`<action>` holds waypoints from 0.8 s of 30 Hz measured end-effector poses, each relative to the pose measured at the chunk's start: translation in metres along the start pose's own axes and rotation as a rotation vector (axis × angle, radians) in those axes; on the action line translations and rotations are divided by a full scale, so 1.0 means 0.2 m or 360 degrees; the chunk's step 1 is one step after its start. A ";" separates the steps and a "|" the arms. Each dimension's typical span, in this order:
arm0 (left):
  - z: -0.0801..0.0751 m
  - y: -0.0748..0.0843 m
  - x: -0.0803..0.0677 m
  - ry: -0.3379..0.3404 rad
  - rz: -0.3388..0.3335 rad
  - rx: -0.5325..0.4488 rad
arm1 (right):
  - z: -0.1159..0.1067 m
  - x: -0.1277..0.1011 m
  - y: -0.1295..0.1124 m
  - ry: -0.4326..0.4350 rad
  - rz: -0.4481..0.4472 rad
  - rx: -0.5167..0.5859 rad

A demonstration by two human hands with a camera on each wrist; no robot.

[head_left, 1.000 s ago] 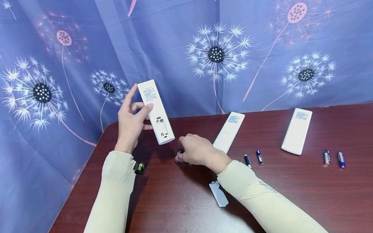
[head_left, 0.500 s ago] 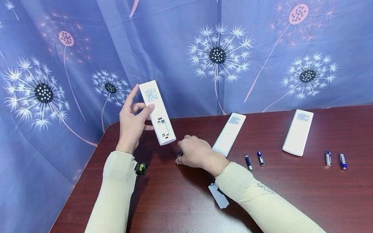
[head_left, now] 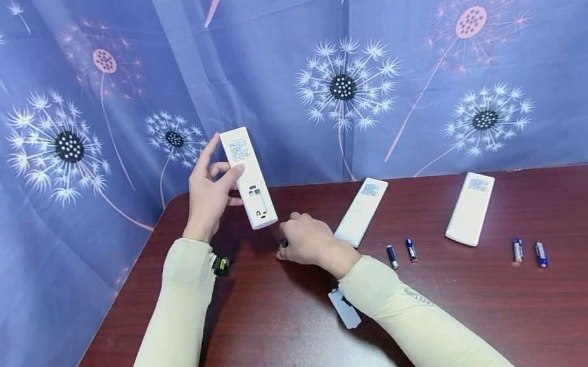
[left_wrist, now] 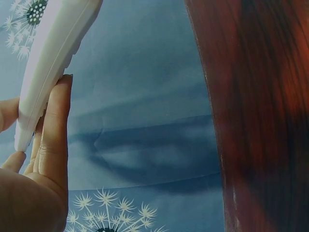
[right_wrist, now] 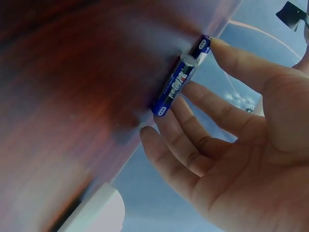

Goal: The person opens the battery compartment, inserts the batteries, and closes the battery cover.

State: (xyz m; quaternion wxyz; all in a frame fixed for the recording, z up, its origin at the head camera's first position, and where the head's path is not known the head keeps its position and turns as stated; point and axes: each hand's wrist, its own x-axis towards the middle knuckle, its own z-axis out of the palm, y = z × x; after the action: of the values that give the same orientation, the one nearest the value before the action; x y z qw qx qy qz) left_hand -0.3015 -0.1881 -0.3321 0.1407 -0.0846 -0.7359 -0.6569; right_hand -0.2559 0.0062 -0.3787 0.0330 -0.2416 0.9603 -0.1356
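Observation:
My left hand (head_left: 207, 194) holds a white remote control (head_left: 249, 174) upright above the table, thumb across its back and fingers behind. Its uncovered battery compartment (head_left: 256, 202) faces me, with no batteries visible inside. In the left wrist view, the remote appears edge-on between thumb and fingers. Lower and to the right, my right hand (head_left: 308, 239) is close over the table with thumb and fingers curved round two blue batteries. The right wrist view shows the thumb tip at the farther battery (right_wrist: 202, 47) and fingertips beside the nearer battery (right_wrist: 176, 87). A loose battery cover (head_left: 345, 309) lies by the right sleeve.
Two more white remotes lie face down on the dark wooden table (head_left: 273, 341): a middle remote (head_left: 362, 211) and a right remote (head_left: 470, 210). A battery pair (head_left: 392, 256) and another battery pair (head_left: 540, 255) lie in front of them. A blue patterned curtain (head_left: 267, 85) hangs behind.
The right fingers have drawn in slightly at a battery, which shows less beside them now. The left hand and its remote keep nearly the same position.

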 end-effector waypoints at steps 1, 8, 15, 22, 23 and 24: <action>0.00 0.00 0.00 -0.0001 0.0001 0.0004 | 0.00 0.00 0.00 0.0002 0.0001 -0.0002; -0.01 0.00 0.00 -0.0003 -0.0002 0.0000 | 0.00 0.00 -0.01 -0.0017 0.0012 -0.0038; 0.00 0.00 0.00 -0.0002 0.0003 0.0011 | 0.00 -0.01 -0.01 -0.0026 0.0038 -0.0033; -0.01 0.01 0.00 0.0007 0.0001 0.0005 | 0.00 -0.02 -0.01 -0.0022 0.0034 -0.0037; -0.01 0.01 0.00 0.0008 0.0002 0.0007 | 0.00 -0.02 -0.02 -0.0021 0.0034 -0.0040; 0.00 0.01 0.00 0.0007 0.0004 0.0011 | 0.00 -0.02 -0.02 -0.0019 0.0036 -0.0039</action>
State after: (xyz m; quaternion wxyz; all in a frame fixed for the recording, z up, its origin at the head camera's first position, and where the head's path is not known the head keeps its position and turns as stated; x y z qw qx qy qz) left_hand -0.3001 -0.1887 -0.3308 0.1435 -0.0836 -0.7376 -0.6544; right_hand -0.2514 0.0051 -0.3783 0.0373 -0.2318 0.9644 -0.1220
